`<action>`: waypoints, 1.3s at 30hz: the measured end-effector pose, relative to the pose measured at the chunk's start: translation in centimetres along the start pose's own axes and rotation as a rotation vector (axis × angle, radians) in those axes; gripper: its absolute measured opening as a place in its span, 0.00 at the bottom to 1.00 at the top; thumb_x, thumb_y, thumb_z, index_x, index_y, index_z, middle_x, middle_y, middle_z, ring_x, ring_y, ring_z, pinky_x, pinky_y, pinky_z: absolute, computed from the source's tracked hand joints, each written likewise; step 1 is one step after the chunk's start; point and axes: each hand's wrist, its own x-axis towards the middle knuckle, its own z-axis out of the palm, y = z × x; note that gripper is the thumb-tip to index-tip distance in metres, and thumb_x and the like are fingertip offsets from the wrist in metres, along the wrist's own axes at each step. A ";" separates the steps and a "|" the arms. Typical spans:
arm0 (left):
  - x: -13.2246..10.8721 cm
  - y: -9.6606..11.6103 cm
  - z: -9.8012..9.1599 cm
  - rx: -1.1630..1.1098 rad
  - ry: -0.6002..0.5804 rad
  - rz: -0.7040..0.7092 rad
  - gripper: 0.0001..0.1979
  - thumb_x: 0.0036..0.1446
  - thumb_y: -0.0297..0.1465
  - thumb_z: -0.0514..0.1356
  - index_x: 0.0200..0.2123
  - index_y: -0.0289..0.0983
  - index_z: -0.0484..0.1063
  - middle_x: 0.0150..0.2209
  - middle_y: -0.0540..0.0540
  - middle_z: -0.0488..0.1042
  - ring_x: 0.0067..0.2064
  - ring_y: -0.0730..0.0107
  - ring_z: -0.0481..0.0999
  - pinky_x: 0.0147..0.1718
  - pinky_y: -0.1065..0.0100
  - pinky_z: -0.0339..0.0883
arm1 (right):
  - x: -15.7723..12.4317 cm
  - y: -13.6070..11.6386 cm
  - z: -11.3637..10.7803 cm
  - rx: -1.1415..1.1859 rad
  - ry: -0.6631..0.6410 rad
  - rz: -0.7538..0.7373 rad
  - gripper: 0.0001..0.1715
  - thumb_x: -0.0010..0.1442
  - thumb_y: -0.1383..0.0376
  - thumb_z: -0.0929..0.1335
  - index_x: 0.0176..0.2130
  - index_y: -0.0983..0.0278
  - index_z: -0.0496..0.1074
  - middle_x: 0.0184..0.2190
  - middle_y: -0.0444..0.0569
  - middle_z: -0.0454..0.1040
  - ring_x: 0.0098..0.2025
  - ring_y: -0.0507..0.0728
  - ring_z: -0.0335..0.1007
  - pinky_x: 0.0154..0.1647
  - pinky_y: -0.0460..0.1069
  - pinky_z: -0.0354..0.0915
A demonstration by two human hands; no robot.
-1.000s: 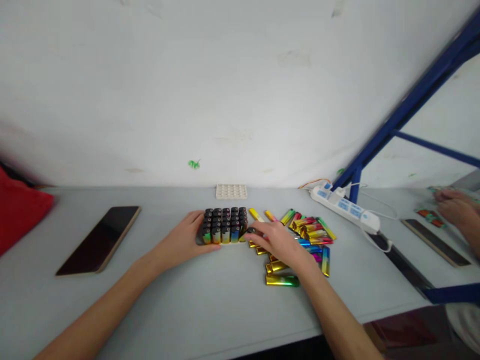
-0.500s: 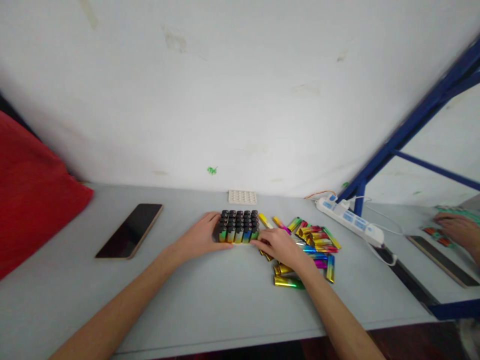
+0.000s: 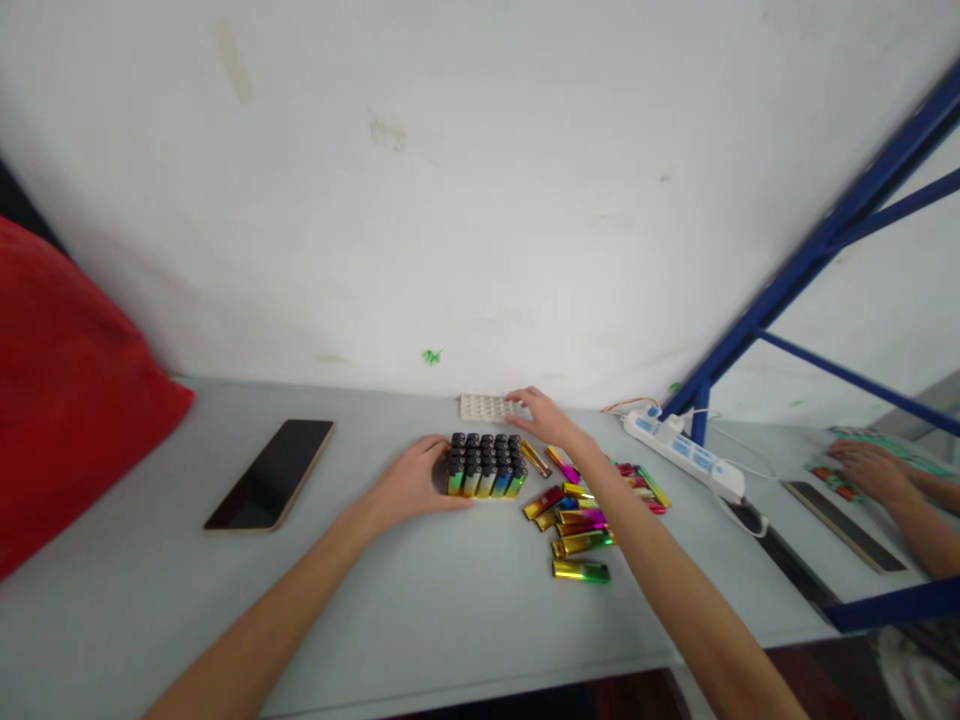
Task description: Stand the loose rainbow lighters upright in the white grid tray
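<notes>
While left hand (image 3: 416,478) clasps upright lighters (image 3: 486,468), right hand (image 3: 546,416) at white tray (image 3: 484,407), grip unclear

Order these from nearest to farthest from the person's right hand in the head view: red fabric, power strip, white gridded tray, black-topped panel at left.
1. White gridded tray: at the right hand.
2. Power strip: right of that hand.
3. Black-topped panel: left of the left hand.
4. Red fabric: far left.

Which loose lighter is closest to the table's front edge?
The frontmost gold-and-green lighter; every other loose one lies farther back.
</notes>
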 end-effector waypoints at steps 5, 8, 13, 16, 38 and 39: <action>0.0 -0.7 -0.1 -0.011 0.010 0.037 0.37 0.42 0.57 0.77 0.50 0.41 0.79 0.56 0.36 0.82 0.58 0.40 0.82 0.62 0.48 0.77 | 2.3 -0.2 2.9 -0.060 -0.077 0.011 0.09 0.69 0.69 0.75 0.50 0.67 0.81 0.50 0.56 0.78 0.54 0.59 0.76 0.65 0.56 0.65; 0.1 -0.8 -0.3 -0.013 0.013 0.054 0.37 0.43 0.58 0.77 0.51 0.42 0.79 0.55 0.37 0.83 0.57 0.40 0.82 0.61 0.46 0.77 | 1.4 0.6 2.4 -0.069 -0.086 0.034 0.08 0.68 0.68 0.76 0.48 0.68 0.82 0.47 0.54 0.79 0.50 0.58 0.76 0.60 0.53 0.67; 0.4 -1.3 -0.9 0.017 0.003 0.030 0.38 0.44 0.59 0.76 0.51 0.39 0.82 0.55 0.34 0.83 0.57 0.39 0.83 0.63 0.45 0.76 | -4.7 3.8 -1.2 -0.051 0.016 0.094 0.10 0.73 0.65 0.72 0.51 0.68 0.80 0.51 0.58 0.80 0.54 0.60 0.77 0.62 0.54 0.68; 0.7 -2.1 -1.0 0.056 0.021 0.007 0.37 0.46 0.59 0.74 0.50 0.38 0.82 0.55 0.33 0.83 0.58 0.36 0.82 0.63 0.41 0.75 | -9.9 6.5 -3.1 -0.011 0.204 0.141 0.12 0.74 0.61 0.71 0.52 0.65 0.80 0.51 0.58 0.81 0.55 0.63 0.77 0.62 0.59 0.70; 12.5 -2.9 2.6 0.330 0.016 0.006 0.37 0.56 0.65 0.64 0.46 0.37 0.83 0.55 0.33 0.82 0.58 0.41 0.77 0.64 0.43 0.71 | -16.0 5.5 -1.8 0.138 0.498 0.051 0.10 0.74 0.61 0.71 0.53 0.59 0.79 0.54 0.57 0.76 0.58 0.68 0.72 0.65 0.65 0.69; 12.4 -2.8 2.9 0.332 0.025 0.011 0.37 0.56 0.65 0.64 0.46 0.37 0.83 0.55 0.32 0.81 0.59 0.40 0.76 0.65 0.42 0.70 | -15.9 5.1 -1.7 0.151 0.492 0.039 0.10 0.74 0.61 0.71 0.53 0.59 0.79 0.54 0.57 0.77 0.58 0.68 0.72 0.65 0.65 0.70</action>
